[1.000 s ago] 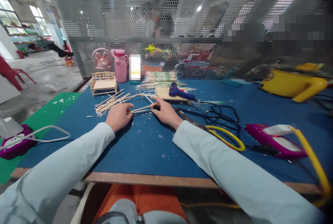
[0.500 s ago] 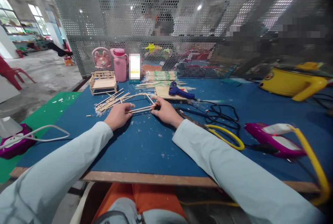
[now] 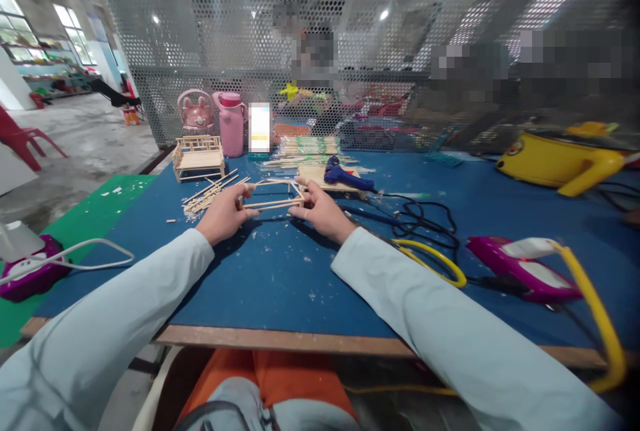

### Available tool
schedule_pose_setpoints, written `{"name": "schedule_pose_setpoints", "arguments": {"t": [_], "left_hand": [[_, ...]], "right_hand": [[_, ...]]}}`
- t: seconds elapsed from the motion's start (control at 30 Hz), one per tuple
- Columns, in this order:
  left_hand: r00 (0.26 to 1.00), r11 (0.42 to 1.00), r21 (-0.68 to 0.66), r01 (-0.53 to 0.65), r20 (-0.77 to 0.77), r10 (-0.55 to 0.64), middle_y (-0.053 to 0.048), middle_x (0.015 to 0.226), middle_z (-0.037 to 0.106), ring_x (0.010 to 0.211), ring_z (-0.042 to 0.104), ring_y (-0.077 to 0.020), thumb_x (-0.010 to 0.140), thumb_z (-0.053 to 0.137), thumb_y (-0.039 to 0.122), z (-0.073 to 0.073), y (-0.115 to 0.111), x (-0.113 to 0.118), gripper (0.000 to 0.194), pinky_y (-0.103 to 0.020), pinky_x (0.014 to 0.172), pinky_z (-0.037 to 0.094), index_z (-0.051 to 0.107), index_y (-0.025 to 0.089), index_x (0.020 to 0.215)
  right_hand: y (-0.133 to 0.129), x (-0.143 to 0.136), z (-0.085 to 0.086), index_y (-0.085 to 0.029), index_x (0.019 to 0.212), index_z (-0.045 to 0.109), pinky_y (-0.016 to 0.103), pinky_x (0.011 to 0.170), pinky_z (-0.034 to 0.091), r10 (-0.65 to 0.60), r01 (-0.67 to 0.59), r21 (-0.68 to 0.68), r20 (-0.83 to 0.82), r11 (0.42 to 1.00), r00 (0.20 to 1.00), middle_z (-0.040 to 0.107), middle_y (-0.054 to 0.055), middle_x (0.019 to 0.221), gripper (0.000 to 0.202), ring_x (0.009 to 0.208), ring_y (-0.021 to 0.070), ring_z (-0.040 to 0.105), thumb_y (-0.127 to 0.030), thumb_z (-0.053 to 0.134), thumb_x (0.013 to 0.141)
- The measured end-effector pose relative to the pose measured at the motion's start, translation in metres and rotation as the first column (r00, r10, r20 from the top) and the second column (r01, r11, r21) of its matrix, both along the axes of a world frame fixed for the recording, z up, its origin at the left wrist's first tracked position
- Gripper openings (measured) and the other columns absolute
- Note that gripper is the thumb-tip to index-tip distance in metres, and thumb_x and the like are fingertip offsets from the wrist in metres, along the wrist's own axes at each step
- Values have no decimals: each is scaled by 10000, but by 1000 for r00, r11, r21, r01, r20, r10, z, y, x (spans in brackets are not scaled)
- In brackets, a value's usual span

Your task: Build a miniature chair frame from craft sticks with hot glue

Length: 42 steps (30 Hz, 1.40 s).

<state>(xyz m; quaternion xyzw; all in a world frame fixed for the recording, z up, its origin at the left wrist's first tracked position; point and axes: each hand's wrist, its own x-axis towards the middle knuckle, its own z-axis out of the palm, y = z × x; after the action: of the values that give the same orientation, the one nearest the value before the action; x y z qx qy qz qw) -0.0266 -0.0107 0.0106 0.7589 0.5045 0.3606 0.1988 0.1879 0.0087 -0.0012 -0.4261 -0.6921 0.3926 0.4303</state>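
We hold a small frame of thin wooden sticks (image 3: 273, 204) between our two hands, over the blue table (image 3: 280, 297). The fingers of our left hand (image 3: 226, 212) are clamped on the frame's left end, thumb on the near side; the fingers of our right hand (image 3: 323, 212) pinch its right end at a corner. The long bars run across the gap from one set of fingers to the other, and we cannot tell whether the frame touches the table.

Just beyond the left fingers, and to their left, we see a pile of loose sticks (image 3: 210, 192). Farther past them stands a little wooden bench (image 3: 200, 163), with a pink bottle (image 3: 231, 129) behind it. A phone (image 3: 259, 125) stands upright beyond the space between our fingers, its screen bright.

Past the right fingers lies a flat wooden panel (image 3: 311, 175) with a blue glue gun (image 3: 350, 178) resting on it, and bundled sticks (image 3: 310, 145) lie farther back. To the right of the right fingers, a black cord (image 3: 433, 217) tangles across the table. Well apart from those fingers, farther right, sit a purple power strip (image 3: 520, 271) and a yellow pot (image 3: 543, 163).
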Motion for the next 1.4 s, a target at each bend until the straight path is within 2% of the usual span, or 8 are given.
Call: {"name": "schedule_pose_setpoints", "arguments": {"t": [0.2,0.6,0.8,0.9,1.1,1.17,1.27,1.4], "left_hand": [[981,1000,-23,-1,193,6,-51,970,582,543,413,-58,667,651,235,4,-2,2,485,-222,549,408,525,143,1126],[989,993,-41,112,106,-107,38,664,518,550,437,-80,671,632,219,-4,3,-4,463,-232,569,370,531,144,1116],[941,988,-102,116,331,-77,-3,811,553,584,477,-71,621,693,217,-9,8,-4,524,-231,570,397,528,149,1114],[857,982,-153,111,514,-16,-46,962,564,658,536,-81,604,712,192,-3,3,-2,542,-236,620,438,514,164,1107],[450,939,-286,190,875,176,-54,1048,545,677,600,-94,771,579,268,13,-8,3,328,-234,609,477,457,209,1070],[383,922,-346,172,886,261,-54,1004,561,673,600,-98,794,556,312,14,-10,3,266,-235,607,482,471,197,1019],[459,859,-460,225,828,323,-62,938,583,687,581,-101,768,589,383,11,-12,2,269,-224,597,475,532,164,914],[627,825,-495,273,742,238,-20,708,580,605,528,-64,679,698,289,3,-11,1,215,-180,574,431,585,124,758]], "right_hand": [[-4,-2,4,-199,1168,383,253,609,433,-45,24,-111,-186,994,982,548,-56,700,615,597,94,529,-149,612,599],[-5,-1,3,-223,1059,399,221,585,438,-93,-27,-312,-363,950,927,597,-41,763,592,622,92,572,-95,637,532],[-4,-1,2,-221,993,431,251,636,455,-108,-20,-310,-390,951,915,611,-54,668,547,625,112,595,-85,664,517],[-3,-1,4,-224,992,437,258,652,459,-114,-17,-304,-406,952,907,621,-50,675,533,628,111,599,-98,677,532],[-3,-1,8,-218,985,440,269,691,465,-154,3,-327,-438,945,886,644,-31,694,506,653,114,608,-92,669,552],[-3,-1,8,-218,986,442,268,685,466,-170,13,-337,-441,942,881,647,-28,697,505,650,115,609,-83,663,552],[-3,-1,7,-218,996,443,265,677,468,-186,28,-345,-433,938,882,646,-27,695,511,650,115,610,-77,658,554],[-4,-1,7,-218,997,438,262,674,470,-161,17,-323,-426,946,890,637,-30,683,513,654,114,608,-79,663,557]]}}
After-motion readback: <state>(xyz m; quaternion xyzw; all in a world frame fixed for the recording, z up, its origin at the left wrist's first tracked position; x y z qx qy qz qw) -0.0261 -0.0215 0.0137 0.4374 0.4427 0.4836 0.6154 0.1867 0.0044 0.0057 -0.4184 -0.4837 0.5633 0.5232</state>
